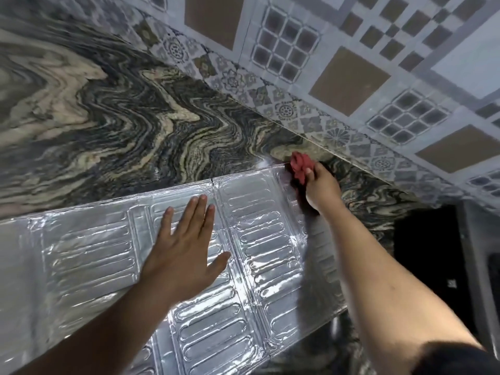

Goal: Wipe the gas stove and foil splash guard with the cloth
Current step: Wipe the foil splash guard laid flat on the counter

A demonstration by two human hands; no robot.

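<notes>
The silver foil splash guard (pixel 89 253), embossed with oblong ridges, lies flat across the lower half of the view on the marbled counter. My left hand (pixel 186 247) presses flat on its middle, fingers spread and holding nothing. My right hand (pixel 320 188) is at the guard's far right corner, shut on a bunched red cloth (pixel 300 165) that touches the foil's top edge. The black gas stove (pixel 424 255) shows only partly at the right, behind my right forearm.
The swirled grey and beige granite counter (pixel 108 117) stretches beyond the guard to the left. A patterned tiled wall (pixel 351 63) rises behind it. A grey metal edge (pixel 476 239) borders the stove at the far right.
</notes>
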